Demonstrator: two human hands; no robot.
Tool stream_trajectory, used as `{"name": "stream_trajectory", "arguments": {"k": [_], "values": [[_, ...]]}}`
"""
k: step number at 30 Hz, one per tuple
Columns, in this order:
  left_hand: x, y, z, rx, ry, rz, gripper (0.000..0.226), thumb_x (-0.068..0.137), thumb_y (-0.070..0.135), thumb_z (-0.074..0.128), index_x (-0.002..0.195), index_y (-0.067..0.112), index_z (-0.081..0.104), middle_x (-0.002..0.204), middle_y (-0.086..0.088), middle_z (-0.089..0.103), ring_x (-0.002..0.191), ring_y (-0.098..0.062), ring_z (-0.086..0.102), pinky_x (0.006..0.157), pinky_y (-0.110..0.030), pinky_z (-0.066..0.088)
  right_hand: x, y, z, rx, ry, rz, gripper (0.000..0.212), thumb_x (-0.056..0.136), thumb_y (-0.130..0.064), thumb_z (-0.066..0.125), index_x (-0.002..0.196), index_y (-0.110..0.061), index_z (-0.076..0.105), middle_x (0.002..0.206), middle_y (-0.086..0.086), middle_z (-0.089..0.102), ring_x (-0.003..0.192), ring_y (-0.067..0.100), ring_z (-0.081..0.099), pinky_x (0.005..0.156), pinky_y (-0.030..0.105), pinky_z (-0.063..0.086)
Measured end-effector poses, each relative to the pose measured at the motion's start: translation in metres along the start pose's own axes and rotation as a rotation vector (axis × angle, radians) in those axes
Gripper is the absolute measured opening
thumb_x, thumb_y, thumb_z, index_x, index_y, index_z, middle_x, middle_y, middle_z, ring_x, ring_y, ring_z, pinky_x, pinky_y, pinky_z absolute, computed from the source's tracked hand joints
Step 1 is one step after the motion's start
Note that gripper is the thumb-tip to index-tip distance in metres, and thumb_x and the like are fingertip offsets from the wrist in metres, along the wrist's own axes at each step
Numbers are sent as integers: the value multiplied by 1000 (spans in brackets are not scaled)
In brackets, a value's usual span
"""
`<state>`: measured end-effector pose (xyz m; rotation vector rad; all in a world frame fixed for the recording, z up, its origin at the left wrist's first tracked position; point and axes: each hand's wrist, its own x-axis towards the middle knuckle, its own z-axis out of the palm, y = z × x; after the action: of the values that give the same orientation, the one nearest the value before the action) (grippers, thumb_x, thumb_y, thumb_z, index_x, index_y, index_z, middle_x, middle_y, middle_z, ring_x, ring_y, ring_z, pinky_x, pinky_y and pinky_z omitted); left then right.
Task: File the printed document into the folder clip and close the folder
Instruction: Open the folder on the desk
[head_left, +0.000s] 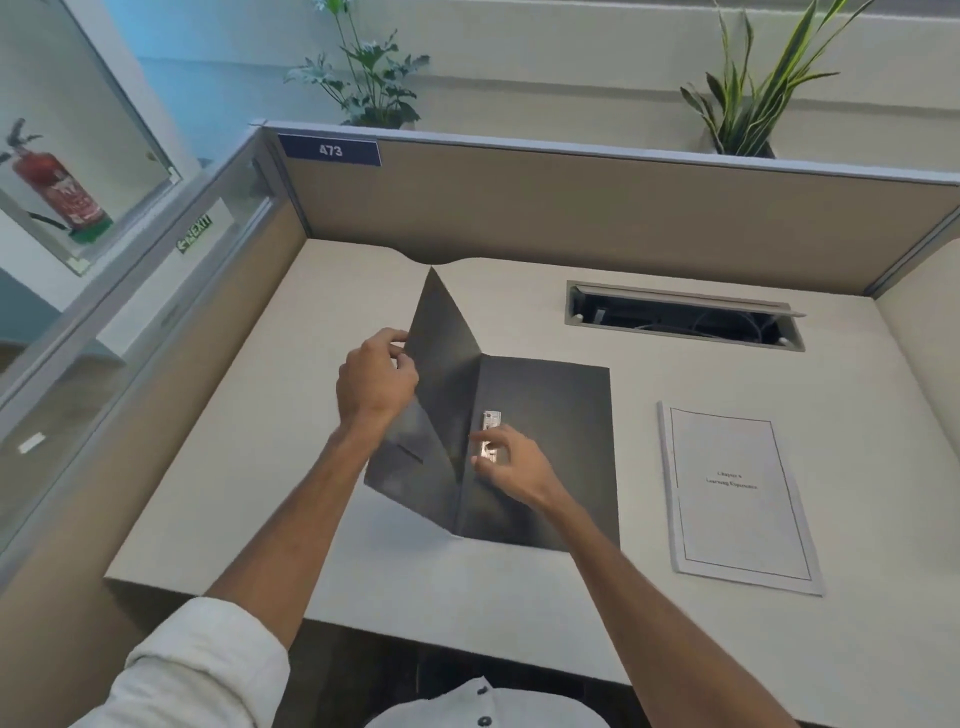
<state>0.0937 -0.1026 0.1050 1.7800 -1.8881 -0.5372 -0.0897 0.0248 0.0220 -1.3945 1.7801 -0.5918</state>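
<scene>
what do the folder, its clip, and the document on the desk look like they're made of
Folder: dark grey card or thin plastic, I can't tell which; matte with a faint sheen, and the raised cover holds stiff and flat.
Clip: looks like metal, silvery and glinting, partly under the right hand.
Document: white printed paper, several sheets judging by the layered left edge.

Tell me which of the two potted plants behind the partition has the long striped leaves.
The right plant, above the partition's right end, has tall, sword-shaped leaves with pale edges. The left plant has broad, lobed leaves instead.
</scene>
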Motion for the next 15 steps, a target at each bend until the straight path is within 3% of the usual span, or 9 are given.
{"name": "stream_trajectory", "arguments": {"k": [4,7,9,12,15], "values": [[5,-32,-1,186,-75,-26,46,100,7,66,144,18,63,131,-12,75,110,-42,76,93,-47,65,0,19,15,-388,-63,-8,67,107,-30,60,170,-21,38,180,-1,30,167,23,31,137,49,27],[0,-49,10,321,-159,-46,78,100,8,64,169,4,28,156,-17,51,129,-43,64,98,-51,60,-1,37,20,-507,-55,25,78,111,-34,53,177,-19,14,186,-1,5,174,21,10,141,51,11],[-7,-59,20,382,-167,-51,88,105,14,61,174,-2,9,171,-19,33,142,-41,53,105,-50,57,-2,48,21,-576,-68,53,79,115,-39,46,178,-17,4,186,1,-6,175,22,1,141,52,6],[-18,-75,33,449,-191,-56,86,112,28,54,174,-4,3,181,-22,14,158,-40,39,120,-52,49,-3,61,23,-627,-93,72,77,117,-42,37,178,-16,-3,186,2,-14,175,21,-6,141,52,5],[-23,-91,42,450,-253,-83,81,117,35,41,175,1,-3,185,-17,-1,171,-35,17,136,-53,29,-1,68,24,-613,-111,87,76,118,-43,34,178,-18,-6,185,0,-17,174,19,-10,141,52,6]]}}
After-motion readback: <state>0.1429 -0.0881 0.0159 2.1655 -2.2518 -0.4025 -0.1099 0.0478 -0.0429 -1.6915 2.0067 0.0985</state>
